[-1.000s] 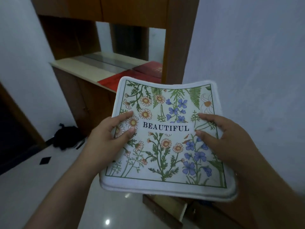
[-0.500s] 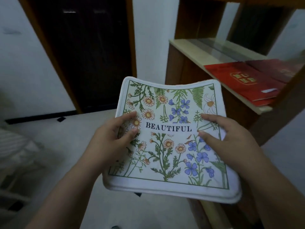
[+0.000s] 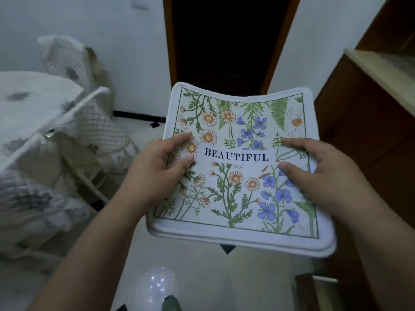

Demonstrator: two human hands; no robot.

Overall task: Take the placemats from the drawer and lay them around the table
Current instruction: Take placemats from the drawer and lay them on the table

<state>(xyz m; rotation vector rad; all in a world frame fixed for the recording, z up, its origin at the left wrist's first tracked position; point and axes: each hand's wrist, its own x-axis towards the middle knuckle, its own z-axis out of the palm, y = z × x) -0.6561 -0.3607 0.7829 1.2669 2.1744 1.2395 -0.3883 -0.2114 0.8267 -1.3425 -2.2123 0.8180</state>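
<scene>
A small stack of white placemats [image 3: 238,176], printed with flowers and the word BEAUTIFUL, is held flat in front of me. My left hand [image 3: 157,169] grips its left edge, thumb and forefinger on top. My right hand [image 3: 321,173] grips the right edge the same way. The other fingers are hidden under the stack. A table [image 3: 24,102] under a white quilted flowered cloth shows at the left, partly out of frame.
A chair with a quilted cover [image 3: 78,70] stands against the table. A dark doorway [image 3: 226,37] lies straight ahead. The wooden cabinet [image 3: 368,113] is on my right, its open drawer [image 3: 314,290] at the bottom right. The floor is white tile.
The view has swung left: the cabinet slid to the right edge, and the doorway, table and chair came into sight. Both hands keep the same hold on the placemats.
</scene>
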